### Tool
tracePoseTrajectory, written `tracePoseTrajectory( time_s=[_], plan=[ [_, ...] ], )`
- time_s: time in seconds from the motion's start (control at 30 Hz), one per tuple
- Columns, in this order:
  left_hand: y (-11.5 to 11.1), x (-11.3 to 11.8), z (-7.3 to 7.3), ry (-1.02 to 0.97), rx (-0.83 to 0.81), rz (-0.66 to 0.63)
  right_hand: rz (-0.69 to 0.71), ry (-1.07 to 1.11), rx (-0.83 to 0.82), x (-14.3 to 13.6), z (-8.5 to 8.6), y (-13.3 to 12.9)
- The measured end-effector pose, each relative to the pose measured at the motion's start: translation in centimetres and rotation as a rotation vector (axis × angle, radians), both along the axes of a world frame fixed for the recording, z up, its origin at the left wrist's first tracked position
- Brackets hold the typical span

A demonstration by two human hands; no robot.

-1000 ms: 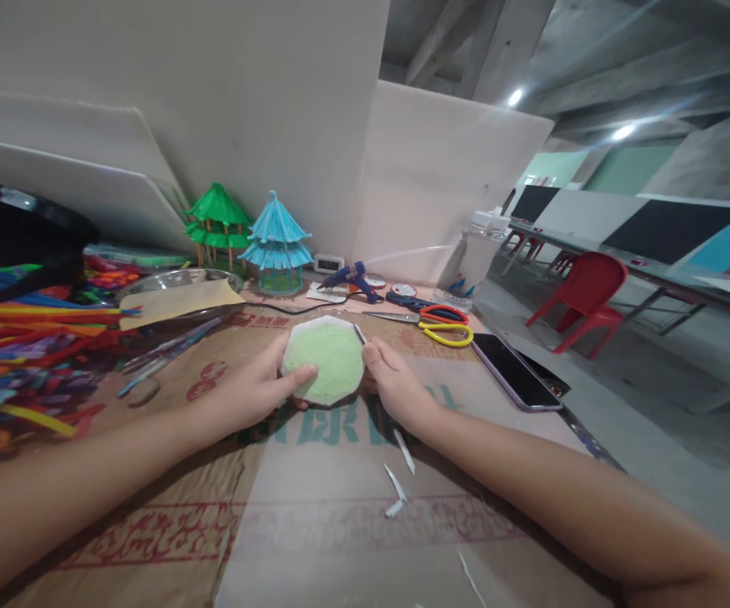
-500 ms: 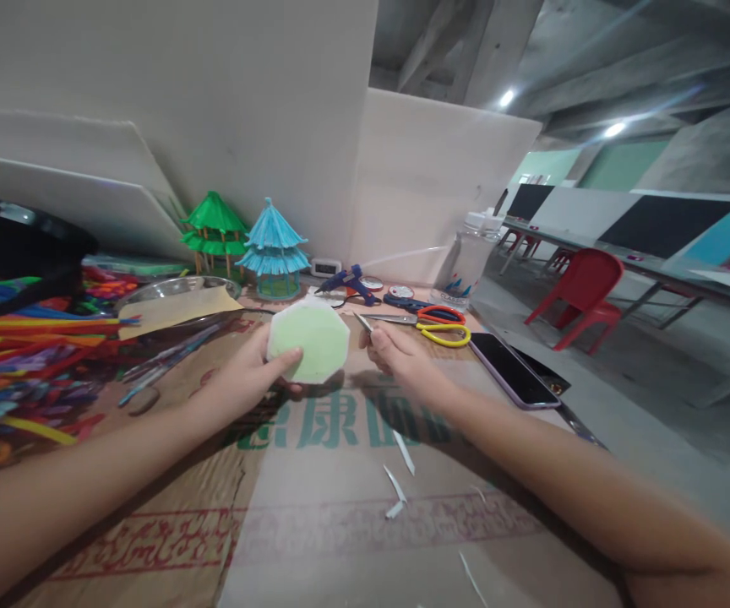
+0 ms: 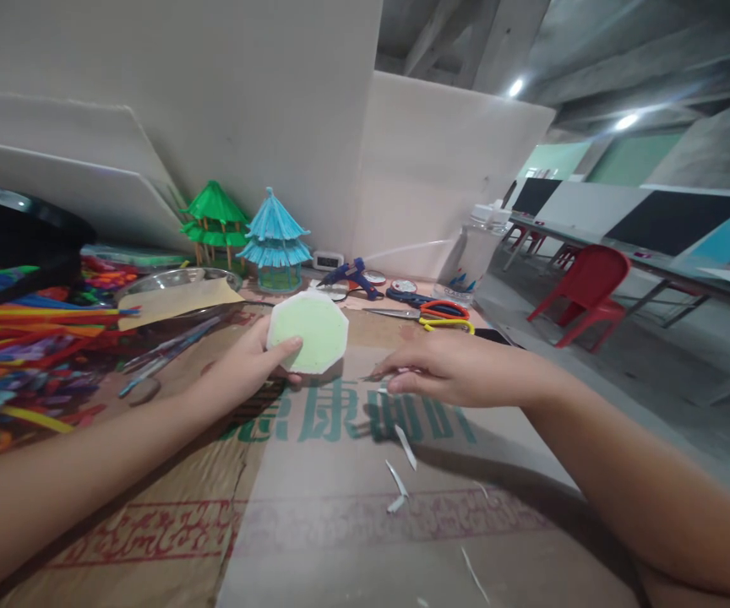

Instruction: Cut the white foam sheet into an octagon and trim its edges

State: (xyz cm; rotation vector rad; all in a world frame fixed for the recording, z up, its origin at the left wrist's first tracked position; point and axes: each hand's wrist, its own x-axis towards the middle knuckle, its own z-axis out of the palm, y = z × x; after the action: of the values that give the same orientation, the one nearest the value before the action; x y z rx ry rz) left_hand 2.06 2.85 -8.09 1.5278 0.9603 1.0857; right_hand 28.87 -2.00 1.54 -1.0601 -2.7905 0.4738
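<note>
A light green octagonal piece with a white edge (image 3: 310, 332) is held up by my left hand (image 3: 269, 350), the thumb lying on its face. To the right of it, my right hand (image 3: 447, 369) is closed, palm down, over the board, its fingers round a thin pointed tool whose tip shows at the fingertips. The tool's handle is mostly hidden in the hand. Below lie thin white paper strips (image 3: 405, 447) on the printed cardboard (image 3: 314, 523). Scissors with red and yellow handles (image 3: 446, 318) rest just behind my right hand.
Colourful pipe cleaners (image 3: 23, 355) fill the left side. At the back stand a green model pavilion (image 3: 214, 215), a blue one (image 3: 271, 241), a small clock (image 3: 328, 260), a blue glue gun (image 3: 353, 274) and a clear container (image 3: 470, 253). A red chair (image 3: 584, 291) stands beyond.
My right hand has turned palm down, moved slightly right and lower, and now covers the phone. My left hand holds the octagon in nearly the same place. The view has shifted slightly.
</note>
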Motion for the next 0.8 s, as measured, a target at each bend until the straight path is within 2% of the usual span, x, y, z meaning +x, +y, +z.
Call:
tracePoseTrajectory(
  time_s=[0.13,0.23,0.3,0.4,0.47,0.57,0.67,0.73,0.8],
  plan=[
    [-0.1,0.0,0.0,0.004,-0.005,0.007,-0.127,0.038,0.042,-0.4,-0.3,0.4],
    [0.0,-0.1,-0.1,-0.008,-0.007,-0.009,-0.159,0.030,0.020,-0.1,-0.8,1.2],
    [0.0,-0.1,-0.1,-0.007,-0.011,-0.012,-0.135,-0.003,-0.067,0.3,-1.4,2.0],
    [-0.1,0.0,0.1,-0.002,-0.013,-0.009,-0.087,0.040,-0.313,0.8,-2.5,2.9],
    [-0.2,0.0,0.3,0.006,-0.018,-0.004,-0.095,0.077,-0.371,0.9,-3.4,2.8],
    [-0.2,0.1,0.4,0.020,-0.025,-0.008,-0.194,0.030,-0.239,0.9,-4.6,0.9],
    [-0.1,0.1,0.2,0.018,-0.023,-0.004,-0.348,-0.072,-0.131,0.4,-5.2,-2.8],
    [0.0,0.1,0.0,0.010,-0.023,-0.016,-0.357,-0.129,-0.098,-0.2,-5.3,-5.4],
    [0.0,0.1,-0.1,0.004,-0.006,-0.033,-0.310,-0.156,-0.108,-0.7,-5.4,-7.5]
  ],
)
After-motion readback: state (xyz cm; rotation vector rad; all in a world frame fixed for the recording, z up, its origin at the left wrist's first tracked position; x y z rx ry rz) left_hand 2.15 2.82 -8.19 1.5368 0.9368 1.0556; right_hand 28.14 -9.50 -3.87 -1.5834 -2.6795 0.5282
